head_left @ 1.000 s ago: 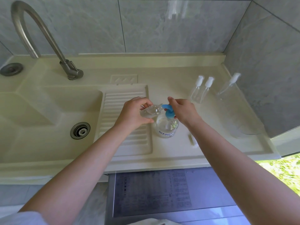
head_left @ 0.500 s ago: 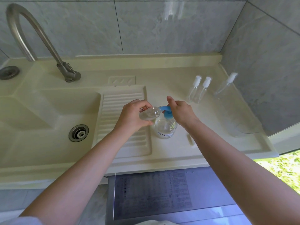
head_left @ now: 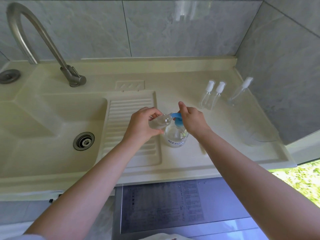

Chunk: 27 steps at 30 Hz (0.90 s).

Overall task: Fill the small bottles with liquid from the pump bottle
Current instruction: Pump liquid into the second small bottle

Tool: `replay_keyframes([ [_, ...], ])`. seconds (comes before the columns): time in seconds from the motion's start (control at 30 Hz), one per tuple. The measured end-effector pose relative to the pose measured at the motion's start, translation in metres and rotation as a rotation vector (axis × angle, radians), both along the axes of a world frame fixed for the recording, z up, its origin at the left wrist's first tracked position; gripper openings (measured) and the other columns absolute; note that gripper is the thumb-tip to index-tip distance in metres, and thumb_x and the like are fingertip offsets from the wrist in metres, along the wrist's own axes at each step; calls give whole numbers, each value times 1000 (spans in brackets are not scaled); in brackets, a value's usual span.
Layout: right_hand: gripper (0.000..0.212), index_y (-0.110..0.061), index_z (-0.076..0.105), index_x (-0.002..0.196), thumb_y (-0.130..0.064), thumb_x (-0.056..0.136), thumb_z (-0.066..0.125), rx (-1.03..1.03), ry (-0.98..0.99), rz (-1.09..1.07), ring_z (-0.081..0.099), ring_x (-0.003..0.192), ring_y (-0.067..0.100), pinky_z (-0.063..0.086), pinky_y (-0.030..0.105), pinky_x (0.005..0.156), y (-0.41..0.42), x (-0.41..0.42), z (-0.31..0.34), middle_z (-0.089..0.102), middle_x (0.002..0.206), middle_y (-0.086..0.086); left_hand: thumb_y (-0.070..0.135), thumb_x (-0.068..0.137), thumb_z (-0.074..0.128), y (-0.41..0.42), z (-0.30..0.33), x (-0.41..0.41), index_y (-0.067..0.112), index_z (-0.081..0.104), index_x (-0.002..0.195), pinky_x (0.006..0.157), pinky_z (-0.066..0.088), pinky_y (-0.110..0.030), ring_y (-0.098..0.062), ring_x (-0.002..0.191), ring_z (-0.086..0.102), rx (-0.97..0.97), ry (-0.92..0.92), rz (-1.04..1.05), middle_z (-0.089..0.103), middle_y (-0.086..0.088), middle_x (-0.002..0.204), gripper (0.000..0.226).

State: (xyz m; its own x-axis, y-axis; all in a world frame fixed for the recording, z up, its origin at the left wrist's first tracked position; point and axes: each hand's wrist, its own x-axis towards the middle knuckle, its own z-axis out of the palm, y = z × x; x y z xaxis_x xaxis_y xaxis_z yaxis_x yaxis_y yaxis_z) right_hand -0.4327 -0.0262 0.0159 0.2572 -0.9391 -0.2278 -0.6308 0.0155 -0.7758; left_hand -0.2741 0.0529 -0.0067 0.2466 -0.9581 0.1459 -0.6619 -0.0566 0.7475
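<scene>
Half-hidden pump head (head_left: 178,118) — right hand (head_left: 194,121) over it

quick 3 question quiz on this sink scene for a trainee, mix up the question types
1. True or false: the left hand holds a small bottle tilted with its mouth at the blue pump spout.
2. How many capped small bottles stand on the counter near the right wall? A) one B) three C) five
3. Fill in: the right hand rests on the pump of the ____ bottle.

Key
1. True
2. B: a pair and a third bottle nearer the wall
3. pump
</scene>
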Motion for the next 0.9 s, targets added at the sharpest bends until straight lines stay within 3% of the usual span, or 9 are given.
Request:
replay_keyframes([
  [0.13, 55, 4, 63, 92, -41, 105, 34, -28, 27, 39, 51, 85, 31, 36, 31, 70, -1, 0, 0, 63, 93, 19, 10, 51, 92, 0, 0, 0, 22, 70, 94, 75, 41, -3, -5, 81, 59, -16, -6, 3, 65, 6, 91, 49],
  [0.23, 43, -5, 53, 85, -36, 106, 31, -149, 111, 83, 46, 74, 28, 33, 29, 69, 1, 4, -2, 53, 79, 12, 10, 50, 91, 1, -3, 0, 22, 71, 92, 77, 45, -8, -7, 81, 61, -31, -11, 6, 64, 5, 88, 48],
  [0.37, 44, -5, 54, 86, -35, 106, 30, -216, 131, 65, 48, 76, 30, 35, 32, 70, 3, 6, -10, 54, 80, 15, 11, 50, 92, 3, -6, 1, 20, 71, 92, 74, 43, -5, -8, 81, 60, -19, -19, 10, 63, 5, 87, 47],
  [0.47, 56, 5, 62, 95, -40, 106, 30, -113, 91, 42, 52, 82, 32, 38, 33, 72, 1, 3, -2, 60, 87, 20, 11, 50, 92, 2, -4, -1, 20, 71, 93, 74, 44, -8, -9, 81, 60, -17, -13, 18, 64, 5, 89, 49],
  [0.6, 61, 3, 68, 104, -46, 105, 32, 18, 43, 22, 57, 96, 32, 40, 33, 76, -4, -1, 1, 67, 108, 20, 12, 49, 93, 1, -1, -1, 21, 71, 94, 77, 46, -13, -11, 81, 61, -27, -10, 24, 65, 5, 90, 51],
  [0.73, 57, 7, 64, 97, -42, 105, 36, -16, 26, 24, 45, 78, 24, 37, 29, 62, -2, 1, 0, 65, 94, 21, 13, 49, 93, -1, -3, -1, 22, 71, 94, 76, 45, -12, -10, 81, 60, -19, -16, 24, 64, 5, 89, 51],
  [0.9, 48, 3, 62, 89, -34, 106, 36, -103, 42, 12, 50, 81, 29, 36, 32, 69, 2, 6, -5, 63, 95, 23, 14, 50, 93, 0, -7, -1, 22, 71, 94, 71, 41, -4, -9, 80, 59, 14, -22, 21, 63, 6, 89, 50],
])
